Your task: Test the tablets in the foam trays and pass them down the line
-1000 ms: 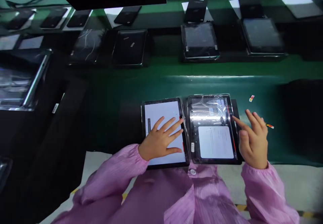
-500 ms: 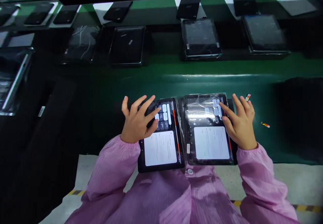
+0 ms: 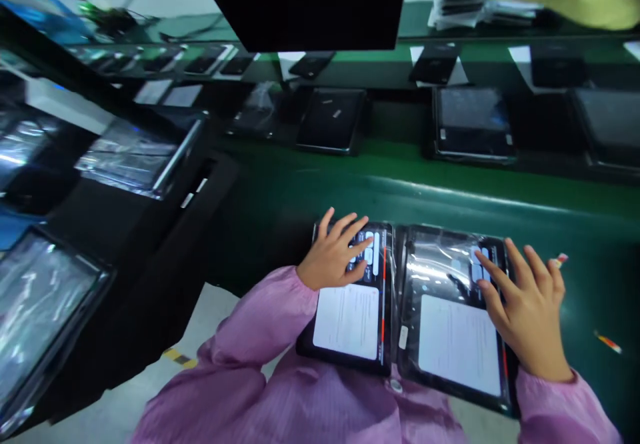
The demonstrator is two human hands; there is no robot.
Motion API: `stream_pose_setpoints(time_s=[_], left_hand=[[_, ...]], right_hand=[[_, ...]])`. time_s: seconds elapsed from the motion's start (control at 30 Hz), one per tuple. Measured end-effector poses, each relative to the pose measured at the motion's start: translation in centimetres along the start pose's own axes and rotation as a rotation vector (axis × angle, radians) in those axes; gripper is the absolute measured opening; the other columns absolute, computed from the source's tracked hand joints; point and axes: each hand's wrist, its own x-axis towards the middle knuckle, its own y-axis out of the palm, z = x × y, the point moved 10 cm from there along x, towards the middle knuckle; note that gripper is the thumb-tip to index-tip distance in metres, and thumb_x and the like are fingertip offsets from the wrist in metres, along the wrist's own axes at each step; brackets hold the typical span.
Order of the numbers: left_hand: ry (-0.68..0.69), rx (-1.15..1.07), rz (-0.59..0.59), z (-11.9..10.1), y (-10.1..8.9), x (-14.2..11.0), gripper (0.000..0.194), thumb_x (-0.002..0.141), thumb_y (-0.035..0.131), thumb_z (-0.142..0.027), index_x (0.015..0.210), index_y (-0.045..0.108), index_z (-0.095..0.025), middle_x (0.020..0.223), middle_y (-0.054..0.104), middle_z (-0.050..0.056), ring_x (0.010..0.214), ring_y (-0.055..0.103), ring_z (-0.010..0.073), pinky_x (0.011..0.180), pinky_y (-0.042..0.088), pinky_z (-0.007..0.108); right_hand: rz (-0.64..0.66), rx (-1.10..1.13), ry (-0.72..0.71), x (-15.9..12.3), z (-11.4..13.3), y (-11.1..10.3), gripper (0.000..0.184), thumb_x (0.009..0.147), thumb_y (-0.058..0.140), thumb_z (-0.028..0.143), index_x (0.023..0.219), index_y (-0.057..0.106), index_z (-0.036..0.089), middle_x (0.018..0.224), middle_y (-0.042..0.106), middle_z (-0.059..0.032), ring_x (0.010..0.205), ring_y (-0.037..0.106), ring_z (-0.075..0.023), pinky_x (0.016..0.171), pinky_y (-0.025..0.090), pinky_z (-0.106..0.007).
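Observation:
Two tablets lie side by side at the front edge of the green bench, their screens lit. Over the upper part of the left tablet (image 3: 346, 321) is my left hand (image 3: 330, 257), fingers spread, with the index finger at the dark and light tiles on its screen. My right hand (image 3: 533, 304) rests over the right edge of the right tablet (image 3: 460, 337), fingers apart. Its index fingertip is at the light tiles near the top. Clear film covers the right tablet, and a small white label sits at its left side. Neither hand grips anything.
Wrapped tablets, one with a dark screen (image 3: 473, 124), stand along the back of the green bench (image 3: 310, 187). A black monitor (image 3: 310, 4) overhangs them. More film-wrapped tablets (image 3: 45, 311) lie at the left. Small coloured stickers (image 3: 609, 343) are at the right.
The view has swung to the left and up, so the bench and tablets sit farther right and lower. Both hands keep nearly the same places over the two screens.

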Motion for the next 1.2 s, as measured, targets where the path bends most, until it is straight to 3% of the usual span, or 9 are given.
stream_pose_setpoints(time_s=[0.27,0.37,0.43,0.57,0.67,0.77,0.93,1.1,1.2], left_hand=[[0.005,-0.128,0.013,0.7,0.2,0.1,0.039,0.095,0.046,-0.041,0.119,0.069,-0.021,0.146,0.053,0.013,0.138,0.043,0.0311,0.121,0.011,0.062],[-0.061,-0.226,0.060,4.0,0.0,0.4,0.043,0.095,0.046,-0.041,0.130,0.063,-0.022,0.149,0.050,0.013,0.139,0.042,0.0314,0.121,0.008,0.063],[-0.210,-0.367,0.082,7.5,0.1,0.5,0.049,0.095,0.045,-0.037,0.137,0.057,-0.017,0.142,0.057,0.015,0.134,0.047,0.0306,0.122,0.010,0.060],[-0.390,-0.717,0.129,11.2,1.6,0.7,0.047,0.096,0.030,-0.026,0.124,0.065,-0.011,0.107,0.072,0.011,0.106,0.062,0.0222,0.110,0.040,0.044],[-0.383,-0.835,0.126,11.3,2.5,1.4,0.049,0.094,0.023,-0.020,0.108,0.069,-0.012,0.101,0.071,0.009,0.094,0.064,0.0180,0.092,0.049,0.033],[-0.380,-0.925,0.148,11.0,3.0,1.9,0.044,0.091,0.026,-0.020,0.095,0.070,-0.013,0.095,0.068,0.007,0.086,0.062,0.0167,0.082,0.049,0.030],[-0.311,-1.041,0.236,10.1,0.9,2.9,0.034,0.089,0.030,-0.020,0.092,0.064,-0.016,0.086,0.061,0.003,0.080,0.056,0.0151,0.075,0.044,0.029],[-0.046,-1.052,0.420,7.3,-3.1,4.7,0.028,0.083,0.037,-0.011,0.096,0.061,-0.018,0.086,0.059,0.000,0.072,0.051,0.0122,0.068,0.039,0.026],[0.034,-1.060,0.500,6.2,-3.6,5.6,0.031,0.081,0.036,-0.008,0.096,0.062,-0.018,0.083,0.062,-0.001,0.067,0.051,0.0113,0.063,0.037,0.026]], right_hand=[[-0.057,-0.017,-0.085,-0.4,0.2,0.3,0.053,0.098,0.042,0.036,0.151,0.041,0.032,0.164,0.022,-0.0022,0.149,0.026,-0.0380,0.119,0.022,-0.065],[-0.032,-0.022,-0.100,-0.1,0.3,0.1,0.053,0.097,0.041,0.038,0.150,0.043,0.030,0.162,0.030,-0.0060,0.146,0.030,-0.0404,0.117,0.024,-0.068],[0.023,-0.033,-0.104,0.4,0.3,-0.1,0.050,0.097,0.042,0.039,0.146,0.048,0.031,0.157,0.038,-0.0090,0.144,0.034,-0.0421,0.116,0.026,-0.069],[0.157,-0.054,-0.073,2.4,0.8,-0.7,0.040,0.094,0.047,0.036,0.130,0.063,0.028,0.149,0.048,-0.0162,0.139,0.040,-0.0468,0.114,0.029,-0.070],[0.158,0.023,-0.098,4.7,3.0,-1.1,0.040,0.096,0.046,0.035,0.130,0.063,0.023,0.148,0.048,-0.0181,0.139,0.042,-0.0447,0.112,0.033,-0.068],[0.140,0.152,-0.174,7.3,6.6,-0.6,0.040,0.099,0.040,0.037,0.132,0.060,0.025,0.150,0.048,-0.0122,0.140,0.043,-0.0372,0.111,0.037,-0.065],[0.212,0.379,-0.243,10.6,11.4,-0.2,0.043,0.101,0.037,0.039,0.137,0.055,0.026,0.146,0.052,-0.0101,0.138,0.046,-0.0284,0.109,0.045,-0.052],[0.205,0.618,-0.189,11.7,12.3,-3.6,0.052,0.102,0.027,0.049,0.145,0.048,0.028,0.145,0.053,-0.0094,0.133,0.052,-0.0232,0.107,0.046,-0.041],[0.168,0.608,-0.138,11.2,11.1,-5.3,0.053,0.101,0.025,0.053,0.140,0.053,0.030,0.142,0.056,-0.0081,0.131,0.054,-0.0231,0.107,0.045,-0.041]])
